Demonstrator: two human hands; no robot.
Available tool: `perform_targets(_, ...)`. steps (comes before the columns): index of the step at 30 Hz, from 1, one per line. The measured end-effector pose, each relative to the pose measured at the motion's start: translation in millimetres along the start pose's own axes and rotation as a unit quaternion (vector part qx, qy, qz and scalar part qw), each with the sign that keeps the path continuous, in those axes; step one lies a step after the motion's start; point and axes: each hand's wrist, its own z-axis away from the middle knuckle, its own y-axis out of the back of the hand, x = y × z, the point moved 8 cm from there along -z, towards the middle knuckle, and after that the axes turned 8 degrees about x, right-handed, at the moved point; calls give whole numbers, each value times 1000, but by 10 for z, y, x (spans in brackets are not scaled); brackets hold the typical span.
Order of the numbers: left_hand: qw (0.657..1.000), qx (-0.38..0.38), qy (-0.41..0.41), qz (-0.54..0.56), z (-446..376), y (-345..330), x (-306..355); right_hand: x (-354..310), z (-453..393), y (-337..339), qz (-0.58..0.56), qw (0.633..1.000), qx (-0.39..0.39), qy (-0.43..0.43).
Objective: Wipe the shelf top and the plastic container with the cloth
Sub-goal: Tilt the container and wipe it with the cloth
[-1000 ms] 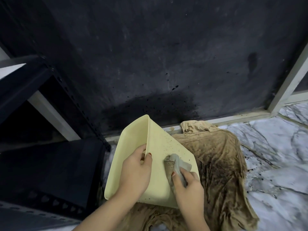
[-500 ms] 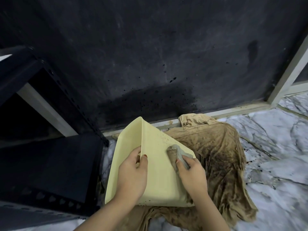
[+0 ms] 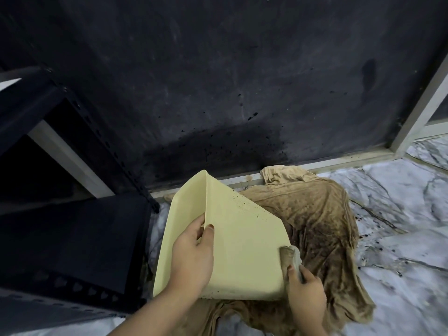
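On the marble floor (image 3: 400, 214), against the foot of a dark, spattered wall (image 3: 218, 81), the pale yellow plastic container (image 3: 242, 243) stood tipped on one edge over a crumpled, stained brown garment (image 3: 322, 221). Its broad outer face was turned up toward the camera, with dark specks scattered near its upper right edge and along the bottom edge. The left hand (image 3: 192, 253) had its grip closed on the container's upper left rim, thumb on the outer face and fingers curled over the edge to the inner side. The right hand (image 3: 304, 284) had its grip closed on a small grey cloth (image 3: 292, 259), pinched in a wad between thumb and fingers and pressed against the container's lower right edge. Just left of the container stood the black metal shelf (image 3: 72, 238), its slotted upright post (image 3: 114, 151) rising beside the wall; the nearest shelf board lay dark and flat, apart from both hands.
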Motion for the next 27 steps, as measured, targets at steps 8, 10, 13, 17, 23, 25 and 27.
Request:
perform_targets(8,1000,11,-23,-1,-5,-18,16,-984,845,-170,-63,977,-35,203)
perform_targets(10,1000,13,-28,-5,-7,-21,15,-1145,861,-185,-47,970,-48,234)
perform_targets(13,1000,7,-27,-6,-3,-40,5,-1206,687,-199,-48,972,-64,219)
perform_targets(17,999,-9,-24,-19,2,-63,16,-1090,330,-219,-44,983,-77,162)
perform_targets(23,1000,-16,12,-20,-54,-45,10,-726,-34,-232,-15,994,-65,91)
perform_targets(25,999,-42,27,-8,-53,-92,18,-639,-90,-210,-15,995,-55,78)
perform_targets(27,998,-59,26,-7,-63,-128,53,-548,-128,-185,-19,997,-47,65)
